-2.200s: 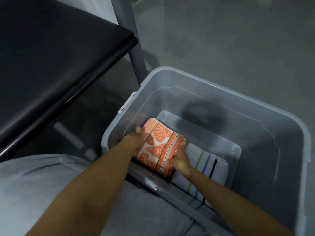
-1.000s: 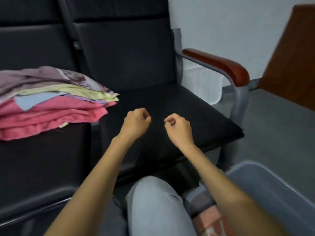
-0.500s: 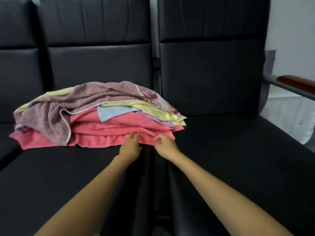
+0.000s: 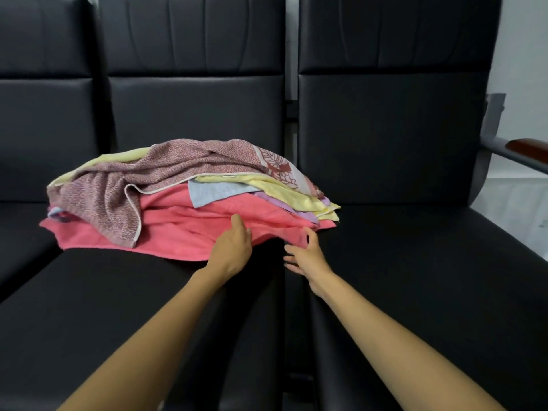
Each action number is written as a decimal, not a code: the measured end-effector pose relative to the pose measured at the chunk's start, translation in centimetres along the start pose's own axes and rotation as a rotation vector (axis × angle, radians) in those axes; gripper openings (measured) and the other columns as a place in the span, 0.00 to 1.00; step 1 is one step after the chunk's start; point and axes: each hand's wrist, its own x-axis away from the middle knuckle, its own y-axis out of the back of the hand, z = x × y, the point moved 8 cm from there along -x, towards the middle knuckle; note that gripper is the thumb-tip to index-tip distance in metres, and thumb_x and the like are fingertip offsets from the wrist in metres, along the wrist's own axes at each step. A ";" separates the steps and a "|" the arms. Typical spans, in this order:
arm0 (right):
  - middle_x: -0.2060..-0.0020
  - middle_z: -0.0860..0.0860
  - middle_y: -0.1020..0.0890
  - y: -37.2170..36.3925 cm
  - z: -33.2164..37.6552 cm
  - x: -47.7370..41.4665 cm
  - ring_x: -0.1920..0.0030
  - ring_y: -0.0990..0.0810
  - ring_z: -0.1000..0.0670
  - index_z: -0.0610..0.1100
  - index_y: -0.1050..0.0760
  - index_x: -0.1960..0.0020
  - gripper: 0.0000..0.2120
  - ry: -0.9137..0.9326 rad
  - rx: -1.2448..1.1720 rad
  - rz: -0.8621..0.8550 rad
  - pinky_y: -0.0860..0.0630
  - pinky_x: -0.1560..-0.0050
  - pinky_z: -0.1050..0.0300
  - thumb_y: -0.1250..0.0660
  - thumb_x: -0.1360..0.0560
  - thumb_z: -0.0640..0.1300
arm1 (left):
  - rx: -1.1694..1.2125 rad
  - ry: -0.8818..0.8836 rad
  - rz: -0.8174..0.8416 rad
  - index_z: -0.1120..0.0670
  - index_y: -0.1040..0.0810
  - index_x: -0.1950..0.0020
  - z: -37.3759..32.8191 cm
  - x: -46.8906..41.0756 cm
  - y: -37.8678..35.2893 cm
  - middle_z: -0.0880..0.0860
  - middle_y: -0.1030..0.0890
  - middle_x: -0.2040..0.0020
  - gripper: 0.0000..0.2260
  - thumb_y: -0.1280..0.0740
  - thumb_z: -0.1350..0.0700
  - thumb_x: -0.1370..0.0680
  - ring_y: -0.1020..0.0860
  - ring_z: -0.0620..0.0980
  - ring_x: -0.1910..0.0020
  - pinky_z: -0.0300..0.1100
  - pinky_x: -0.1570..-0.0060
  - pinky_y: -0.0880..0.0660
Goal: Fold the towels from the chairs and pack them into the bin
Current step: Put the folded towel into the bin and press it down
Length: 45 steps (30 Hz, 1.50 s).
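A loose pile of towels lies on the middle black seat (image 4: 124, 292). A mauve speckled towel (image 4: 166, 170) is on top, yellow (image 4: 284, 191), light blue (image 4: 216, 192) and lilac ones are under it, and a pink towel (image 4: 178, 229) lies at the bottom. My left hand (image 4: 234, 247) pinches the pink towel's front edge, thumb on top, and that edge is lifted a little. My right hand (image 4: 308, 256) is beside the towel's right front corner, fingers spread, thumb touching the cloth. The bin is out of view.
Three black padded chairs stand in a row with tall backrests (image 4: 385, 114). The right seat (image 4: 415, 277) holds no cloth. A wood-topped metal armrest (image 4: 525, 148) sticks out at the far right, in front of a white wall.
My view swung from the bin, where I set down an orange towel, up to the chairs. Both hands reached the pile, and the left has now taken the pink towel's edge.
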 end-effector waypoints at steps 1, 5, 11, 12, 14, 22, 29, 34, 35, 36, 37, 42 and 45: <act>0.49 0.48 0.23 -0.3 -0.2 0.5 0.51 0.22 0.49 0.47 0.37 0.32 0.20 -0.048 -0.083 0.029 0.22 0.50 0.55 0.38 0.22 0.41 | 0.026 -0.002 0.028 0.58 0.41 0.53 0.0 0.5 0.5 0.63 0.23 0.55 0.06 0.46 0.58 0.19 0.25 0.63 0.55 0.46 0.61 0.39; 0.56 0.48 0.19 -2.7 -1.0 2.4 0.55 0.20 0.49 0.45 0.24 0.50 0.09 -0.195 -0.275 0.144 0.23 0.54 0.53 0.38 0.22 0.49 | 0.112 0.000 0.270 0.53 0.39 0.61 -1.1 3.8 0.7 0.49 0.30 0.66 0.11 0.41 0.60 0.20 0.30 0.51 0.65 0.41 0.68 0.39; 0.73 0.44 0.22 -4.3 -1.6 5.5 0.78 0.24 0.51 0.35 0.26 0.54 0.12 -0.251 -0.346 0.121 0.27 0.79 0.64 0.47 0.25 0.27 | 0.247 -0.043 0.360 0.52 0.33 0.63 -2.8 8.7 0.4 0.49 0.26 0.65 0.12 0.30 0.53 0.28 0.29 0.45 0.67 0.38 0.68 0.33; 0.73 0.43 0.23 -3.5 -1.7 5.7 0.78 0.23 0.50 0.35 0.27 0.58 0.13 -0.265 -0.412 0.091 0.27 0.79 0.63 0.49 0.24 0.27 | 0.152 -0.056 0.309 0.52 0.31 0.60 -2.1 8.9 0.7 0.49 0.26 0.61 0.14 0.28 0.47 0.31 0.28 0.46 0.63 0.39 0.63 0.32; 0.73 0.46 0.27 -1.8 -1.9 6.4 0.76 0.26 0.49 0.37 0.30 0.66 0.15 -0.276 -0.380 0.031 0.30 0.79 0.64 0.48 0.26 0.28 | -0.015 -0.065 0.296 0.52 0.31 0.46 -0.8 10.0 1.1 0.48 0.28 0.50 0.29 0.26 0.38 0.37 0.26 0.49 0.53 0.41 0.56 0.30; 0.76 0.49 0.32 -1.4 -0.3 12.6 0.75 0.32 0.52 0.44 0.34 0.74 0.12 -0.346 0.066 0.469 0.35 0.71 0.63 0.41 0.32 0.43 | -0.595 0.160 0.149 0.53 0.33 0.31 2.3 11.1 2.1 0.59 0.31 0.35 0.19 0.42 0.57 0.22 0.29 0.62 0.38 0.48 0.39 0.33; 0.42 0.47 0.26 -1.6 -0.6 12.2 0.48 0.22 0.49 0.48 0.36 0.31 0.27 -0.153 0.304 0.463 0.23 0.54 0.56 0.32 0.27 0.40 | -0.215 0.209 -0.132 0.63 0.23 0.46 -0.7 10.9 8.7 0.66 0.21 0.46 0.13 0.42 0.57 0.23 0.24 0.65 0.45 0.50 0.50 0.29; 0.52 0.51 0.20 -6.7 0.2 13.8 0.51 0.21 0.52 0.43 0.27 0.37 0.22 0.065 0.310 0.569 0.21 0.49 0.50 0.28 0.30 0.36 | 0.226 0.005 -0.031 0.57 0.27 0.55 -6.1 11.3 7.5 0.63 0.20 0.55 0.10 0.41 0.56 0.33 0.23 0.63 0.51 0.45 0.57 0.32; 0.54 0.49 0.19 -6.7 0.3 13.5 0.54 0.21 0.53 0.41 0.26 0.39 0.19 0.052 0.234 0.511 0.21 0.49 0.51 0.29 0.29 0.35 | 0.326 0.005 -0.008 0.55 0.28 0.52 -5.8 11.4 7.0 0.59 0.22 0.55 0.13 0.42 0.58 0.36 0.23 0.60 0.52 0.44 0.56 0.31; 0.55 0.49 0.19 -6.2 0.3 12.7 0.56 0.20 0.53 0.39 0.26 0.38 0.19 0.026 0.112 0.418 0.21 0.53 0.53 0.31 0.28 0.34 | 0.392 0.013 0.009 0.54 0.30 0.50 -5.2 11.5 6.6 0.55 0.24 0.55 0.17 0.42 0.58 0.38 0.24 0.57 0.53 0.43 0.54 0.30; 0.57 0.49 0.18 -5.1 0.1 11.9 0.59 0.20 0.53 0.38 0.26 0.37 0.17 -0.007 -0.025 0.305 0.20 0.59 0.55 0.33 0.26 0.35 | 0.420 0.018 0.017 0.53 0.31 0.47 -4.3 11.7 6.3 0.53 0.25 0.54 0.21 0.40 0.56 0.40 0.26 0.54 0.53 0.41 0.54 0.30; 0.52 0.44 0.18 0.5 0.4 10.8 0.53 0.19 0.44 0.42 0.26 0.43 0.17 -0.099 -0.602 0.043 0.20 0.58 0.48 0.44 0.20 0.53 | -0.132 0.066 0.278 0.54 0.41 0.26 1.6 12.9 2.5 0.56 0.35 0.31 0.46 0.35 0.39 0.41 0.35 0.58 0.32 0.49 0.33 0.36; 0.48 0.44 0.19 2.4 1.8 11.4 0.49 0.21 0.43 0.46 0.26 0.42 0.18 -0.045 -0.808 -0.002 0.23 0.50 0.47 0.50 0.19 0.55 | -0.339 0.151 0.248 0.54 0.45 0.24 3.3 13.4 1.3 0.57 0.39 0.28 0.37 0.31 0.49 0.29 0.36 0.60 0.31 0.51 0.33 0.36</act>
